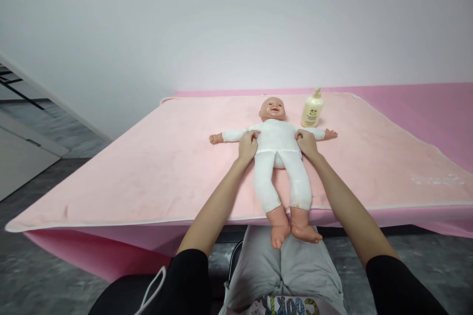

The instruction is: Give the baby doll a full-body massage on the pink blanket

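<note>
A baby doll (279,135) with a white cloth body lies face up on a pink blanket (177,157), its arms spread and its feet past the table's front edge. At the left side of its torso, by the armpit, my left hand (248,144) has its fingers closed on the doll's side. My right hand (306,142) does the same on the opposite side, fingers curled against the torso. Behind the doll's arm on the right stands a pale yellow pump bottle (312,109).
A darker pink cloth (428,113) covers the table beneath the blanket. Behind the table rises a white partition (236,34). My legs in grey trousers (254,261) are under the doll's feet.
</note>
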`<move>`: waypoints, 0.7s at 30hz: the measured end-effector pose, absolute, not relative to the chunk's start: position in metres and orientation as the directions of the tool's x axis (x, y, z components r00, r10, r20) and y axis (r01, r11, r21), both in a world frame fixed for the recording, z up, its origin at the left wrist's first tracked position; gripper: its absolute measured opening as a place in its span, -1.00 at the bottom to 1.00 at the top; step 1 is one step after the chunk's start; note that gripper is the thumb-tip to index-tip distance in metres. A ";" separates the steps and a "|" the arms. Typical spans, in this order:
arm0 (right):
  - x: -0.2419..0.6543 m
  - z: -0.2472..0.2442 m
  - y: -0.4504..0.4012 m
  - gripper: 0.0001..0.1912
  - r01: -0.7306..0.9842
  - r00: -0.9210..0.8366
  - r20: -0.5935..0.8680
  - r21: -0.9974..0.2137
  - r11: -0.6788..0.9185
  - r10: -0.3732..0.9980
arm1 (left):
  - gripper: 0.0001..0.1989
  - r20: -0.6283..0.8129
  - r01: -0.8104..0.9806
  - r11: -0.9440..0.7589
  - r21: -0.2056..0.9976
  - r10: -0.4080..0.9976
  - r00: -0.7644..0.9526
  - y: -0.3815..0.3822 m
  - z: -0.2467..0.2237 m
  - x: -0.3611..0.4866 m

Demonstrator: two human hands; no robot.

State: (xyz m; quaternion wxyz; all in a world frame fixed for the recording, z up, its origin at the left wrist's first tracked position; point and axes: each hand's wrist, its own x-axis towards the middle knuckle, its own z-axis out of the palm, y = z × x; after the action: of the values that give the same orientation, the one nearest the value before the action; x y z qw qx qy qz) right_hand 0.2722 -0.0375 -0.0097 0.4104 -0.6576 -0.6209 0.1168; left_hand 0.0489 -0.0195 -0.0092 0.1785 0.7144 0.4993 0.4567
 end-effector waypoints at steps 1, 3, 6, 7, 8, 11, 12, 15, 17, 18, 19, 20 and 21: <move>0.272 -0.010 -0.038 -0.80 0.725 0.202 0.355 -0.681 0.104 0.913 | -0.59 0.476 0.555 -0.439 0.706 0.875 0.087 -0.020 -0.009 0.049; 0.272 -0.009 -0.038 -0.80 0.741 0.216 0.351 -0.667 0.082 0.911 | -0.59 0.478 0.567 -0.441 0.696 0.873 0.091 -0.021 -0.007 0.050; 0.272 -0.009 -0.038 -0.80 0.766 0.251 0.356 -0.641 0.040 0.900 | -0.61 0.479 0.585 -0.446 0.678 0.871 0.110 -0.024 -0.003 0.051; 0.272 -0.009 -0.038 -0.81 0.770 0.261 0.358 -0.638 0.030 0.897 | -0.61 0.481 0.589 -0.455 0.668 0.868 0.124 -0.026 0.000 0.051; 0.271 -0.009 -0.038 -0.81 0.772 0.268 0.360 -0.635 0.025 0.894 | -0.62 0.486 0.591 -0.469 0.656 0.862 0.145 -0.030 0.003 0.052; 0.271 -0.008 -0.038 -0.82 0.767 0.291 0.354 -0.642 0.005 0.889 | -0.64 0.508 0.565 -0.544 0.620 0.828 0.239 -0.048 0.016 0.059; 0.270 -0.008 -0.039 -0.83 0.760 0.306 0.349 -0.649 -0.006 0.886 | -0.66 0.512 0.544 -0.574 0.612 0.812 0.280 -0.058 0.020 0.062; 0.269 -0.010 -0.037 -0.84 0.704 0.395 0.332 -0.708 -0.050 0.857 | -0.72 0.485 0.493 -0.628 0.602 0.778 0.399 -0.094 0.026 0.071; 0.268 -0.014 -0.034 -0.83 0.633 0.475 0.315 -0.771 -0.070 0.822 | -0.69 0.451 0.507 -0.647 0.570 0.762 0.465 -0.121 0.024 0.074; 0.268 -0.017 -0.032 -0.82 0.592 0.512 0.301 -0.803 -0.076 0.804 | -0.65 0.442 0.529 -0.637 0.561 0.771 0.459 -0.134 0.021 0.074; 0.268 -0.021 -0.029 -0.81 0.549 0.544 0.284 -0.832 -0.079 0.790 | -0.61 0.425 0.559 -0.612 0.560 0.791 0.441 -0.146 0.018 0.073; 0.269 -0.025 -0.026 -0.79 0.513 0.564 0.269 -0.855 -0.076 0.781 | -0.59 0.398 0.576 -0.596 0.560 0.803 0.444 -0.157 0.015 0.071; 0.269 -0.029 -0.022 -0.77 0.496 0.558 0.268 -0.866 -0.057 0.785 | -0.58 0.369 0.587 -0.587 0.558 0.809 0.458 -0.167 0.013 0.068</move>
State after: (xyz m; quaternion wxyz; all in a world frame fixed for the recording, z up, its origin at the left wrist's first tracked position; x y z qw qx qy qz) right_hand 0.2688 -0.0220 -0.0287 0.5195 -0.7137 -0.4489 0.1389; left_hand 0.0683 -0.1665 0.0129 0.1789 0.8347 0.4180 0.3107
